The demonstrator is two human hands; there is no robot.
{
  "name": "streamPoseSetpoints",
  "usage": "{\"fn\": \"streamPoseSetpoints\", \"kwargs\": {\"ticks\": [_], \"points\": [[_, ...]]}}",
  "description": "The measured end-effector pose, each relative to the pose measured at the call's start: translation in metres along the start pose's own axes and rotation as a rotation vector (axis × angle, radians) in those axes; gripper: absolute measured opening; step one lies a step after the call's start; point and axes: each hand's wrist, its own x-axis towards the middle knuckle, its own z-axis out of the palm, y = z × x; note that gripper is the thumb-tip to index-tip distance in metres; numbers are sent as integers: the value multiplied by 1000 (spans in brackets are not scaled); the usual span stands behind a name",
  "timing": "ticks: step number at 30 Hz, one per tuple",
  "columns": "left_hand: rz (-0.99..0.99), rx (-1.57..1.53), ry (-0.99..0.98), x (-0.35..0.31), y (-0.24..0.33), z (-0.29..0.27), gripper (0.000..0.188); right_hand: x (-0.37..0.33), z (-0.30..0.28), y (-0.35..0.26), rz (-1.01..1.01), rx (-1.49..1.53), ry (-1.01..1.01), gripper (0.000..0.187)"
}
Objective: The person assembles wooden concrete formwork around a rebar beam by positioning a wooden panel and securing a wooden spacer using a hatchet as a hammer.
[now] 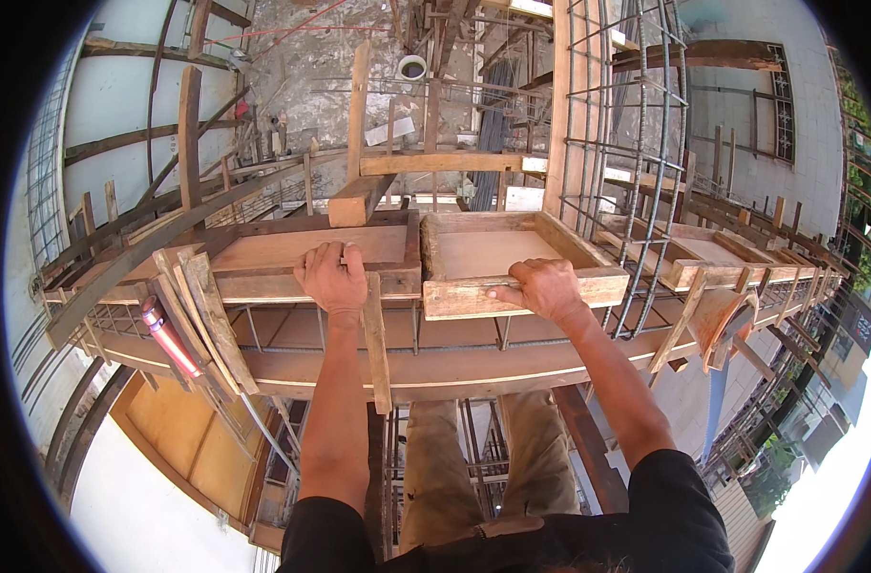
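Observation:
My left hand (330,277) has its fingers curled over the front board of a dark wooden frame (273,285). A short upright wooden slat (376,344) stands right beside that hand. To the right, my right hand (547,288) grips the front board of a lighter, weathered wooden frame (588,289), thumb along its near face and fingers over the top edge. Plywood panels lie inside both frames. Below them runs a long wooden formwork beam (454,372) with steel bars (540,341) along it.
At left, a pink-red metal bottle (171,336) leans beside loose wood strips (206,310). A rebar cage (636,162) rises at right beside a tall plank (557,115). A timber post (356,119) stands ahead. Far below lie a bucket (411,68) and debris-covered ground; my legs stand behind the beam.

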Motion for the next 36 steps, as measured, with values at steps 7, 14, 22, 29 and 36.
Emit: {"fn": "streamPoseSetpoints", "kwargs": {"ticks": [7,14,22,29,36], "points": [[30,31,-38,2,2,0,27,-3,2,7,23,5,-1,69],[42,27,-40,2,-4,1,27,-3,3,1,17,23,76,63],[-3,78,-161,0,-6,5,30,-7,14,1,-4,33,256,62],[47,126,-204,0,-12,3,37,-4,8,-4,66,73,179,65],[76,112,-179,-2,-10,9,42,-4,5,-2,96,89,-9,70]]}}
